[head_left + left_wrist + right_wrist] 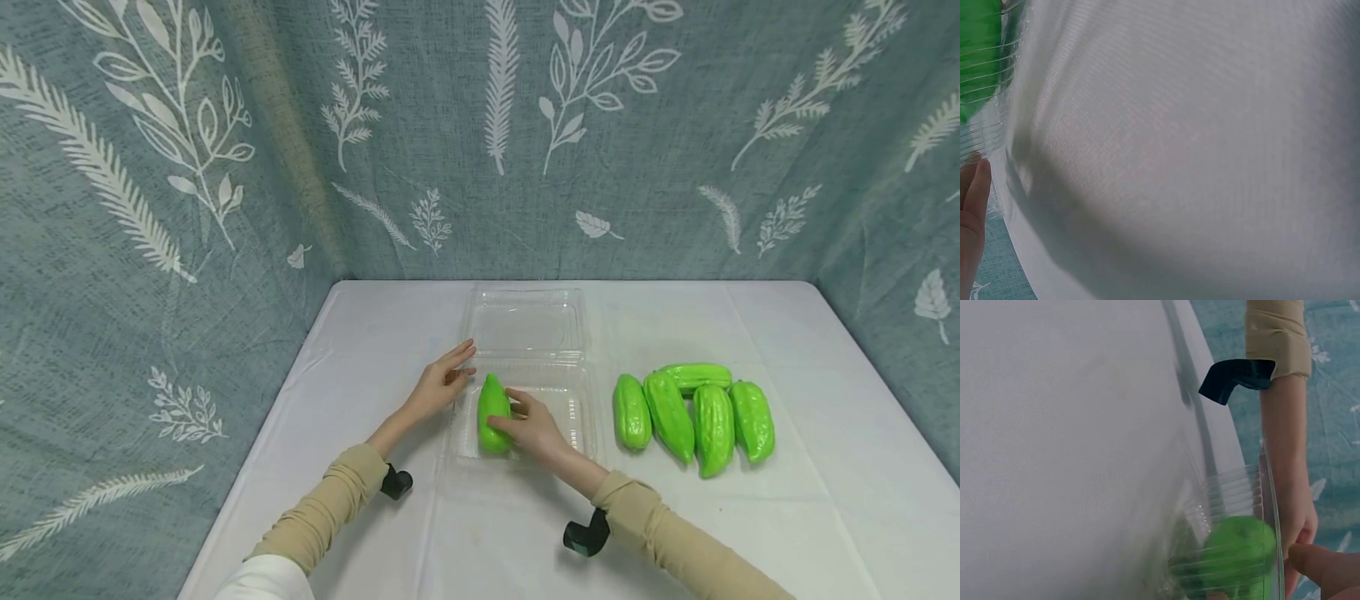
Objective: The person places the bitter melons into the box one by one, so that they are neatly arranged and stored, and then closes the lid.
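In the head view my right hand point(532, 429) holds a bright green, ridged bitter melon point(492, 417) inside a clear plastic clamshell box point(588, 417), thumb over its near side and fingers on its right. The melon lies lengthwise at the left part of the box's base. My left hand point(438, 387) rests at the box's left edge, by the hinge, with its fingers extended. In the left wrist view, the melon point(979, 56) shows through the ribbed wall above my left fingers point(979, 190). The right wrist view shows the melon point(1238, 550) behind the clear wall, near my right thumb point(1316, 562).
Several more green bitter melons point(671, 417) lie grouped on the white-covered table point(810, 517), right of the box. The box's lid point(525, 321) lies folded back, away from me. A patterned blue-green curtain point(465, 225) borders the table at the back and sides.
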`<state>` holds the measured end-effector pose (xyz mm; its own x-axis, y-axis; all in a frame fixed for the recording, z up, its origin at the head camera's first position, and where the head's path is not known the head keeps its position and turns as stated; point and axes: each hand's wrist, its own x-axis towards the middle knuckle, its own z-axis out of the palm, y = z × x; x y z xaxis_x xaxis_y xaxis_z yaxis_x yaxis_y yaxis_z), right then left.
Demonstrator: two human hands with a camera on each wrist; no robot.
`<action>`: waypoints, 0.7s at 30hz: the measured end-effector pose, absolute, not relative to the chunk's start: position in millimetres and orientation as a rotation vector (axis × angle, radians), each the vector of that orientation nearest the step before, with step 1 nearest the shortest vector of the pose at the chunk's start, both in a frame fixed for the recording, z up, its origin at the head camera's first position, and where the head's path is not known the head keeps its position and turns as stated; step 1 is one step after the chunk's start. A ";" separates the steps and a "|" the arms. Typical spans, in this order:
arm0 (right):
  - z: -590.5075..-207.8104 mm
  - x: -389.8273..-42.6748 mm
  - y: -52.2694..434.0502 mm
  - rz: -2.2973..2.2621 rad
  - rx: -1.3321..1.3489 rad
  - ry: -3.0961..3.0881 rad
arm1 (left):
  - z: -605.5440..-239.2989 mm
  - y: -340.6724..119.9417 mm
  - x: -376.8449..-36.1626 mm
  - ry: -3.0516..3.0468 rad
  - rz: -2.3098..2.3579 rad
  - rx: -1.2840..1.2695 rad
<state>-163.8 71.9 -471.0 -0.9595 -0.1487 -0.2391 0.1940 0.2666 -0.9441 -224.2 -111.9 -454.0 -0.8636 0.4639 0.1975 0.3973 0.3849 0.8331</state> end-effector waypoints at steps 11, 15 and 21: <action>-473.1 -160.4 65.0 -1.768 -0.073 2.226 | -451.0 -111.9 -222.4 2.543 1.512 0.791; -474.7 -160.6 62.2 -1.816 -0.112 2.197 | -455.7 -112.2 -225.1 2.558 1.502 0.788; -475.3 -160.9 59.3 -1.829 -0.131 2.189 | -482.9 -116.1 -238.9 2.574 1.531 0.795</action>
